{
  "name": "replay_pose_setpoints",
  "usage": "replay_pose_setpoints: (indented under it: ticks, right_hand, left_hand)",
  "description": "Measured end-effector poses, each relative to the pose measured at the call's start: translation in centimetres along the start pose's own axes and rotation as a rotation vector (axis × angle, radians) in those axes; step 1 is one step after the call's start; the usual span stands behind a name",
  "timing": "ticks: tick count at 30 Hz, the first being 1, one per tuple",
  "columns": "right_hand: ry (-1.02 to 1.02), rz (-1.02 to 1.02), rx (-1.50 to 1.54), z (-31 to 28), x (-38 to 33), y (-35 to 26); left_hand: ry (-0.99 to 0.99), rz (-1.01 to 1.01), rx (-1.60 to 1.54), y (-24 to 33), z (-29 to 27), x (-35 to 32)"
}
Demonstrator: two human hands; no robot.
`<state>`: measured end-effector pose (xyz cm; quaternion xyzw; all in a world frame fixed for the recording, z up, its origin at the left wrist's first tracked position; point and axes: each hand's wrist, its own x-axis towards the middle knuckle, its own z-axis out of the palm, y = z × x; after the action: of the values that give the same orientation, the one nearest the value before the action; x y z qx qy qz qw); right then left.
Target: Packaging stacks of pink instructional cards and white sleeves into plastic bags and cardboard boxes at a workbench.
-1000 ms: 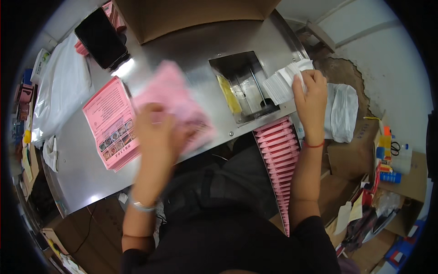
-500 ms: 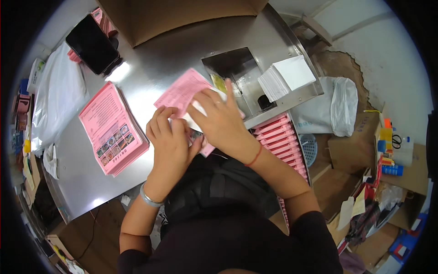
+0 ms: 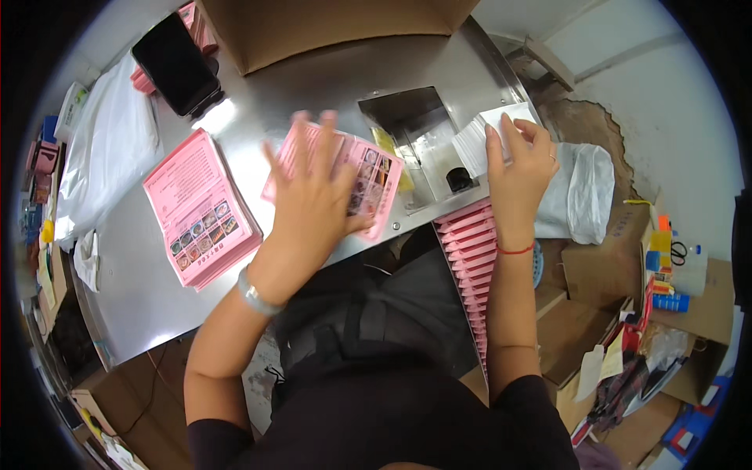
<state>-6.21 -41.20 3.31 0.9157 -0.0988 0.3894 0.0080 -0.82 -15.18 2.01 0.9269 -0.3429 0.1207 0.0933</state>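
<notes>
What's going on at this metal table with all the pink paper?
A person is working at a shiny metal table. Their left hand lies flat on a pink printed leaflet, pressing it to the tabletop. Their right hand reaches to a stack of small white sheets. A pile of the same pink leaflets sits to the left.

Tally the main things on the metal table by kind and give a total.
Loose pink leaflet under the left hand: 1
Stack of pink leaflets: 1
Stack of white sheets under the right hand: 1
Black phone: 1
Cardboard box: 1
Clear plastic bag: 1
Total: 6
</notes>
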Motion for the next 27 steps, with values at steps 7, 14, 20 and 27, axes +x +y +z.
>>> replay_pose_setpoints:
  ticks: [7, 14, 20, 27]
  right_hand:
    - [-0.151, 0.024, 0.067, -0.6, 0.9, 0.9]
    - [-0.275, -0.046, 0.310, -2.2, 2.1, 3.5]
    - [-0.497, -0.411, 0.542, -4.2, -6.5, -8.9]
    - [-0.833, -0.355, 0.381, 3.4, -1.3, -8.5]
  left_hand:
    - [-0.191, -0.035, -0.039, 0.7, -1.8, -1.3]
    - [-0.047, -0.116, -0.344, 3.5, 0.3, -4.5]
    - [-0.036, 0.038, -0.441, -0.2, 1.4, -3.9]
    - [-0.026, 0.264, -0.739, 4.1, -0.9, -2.0]
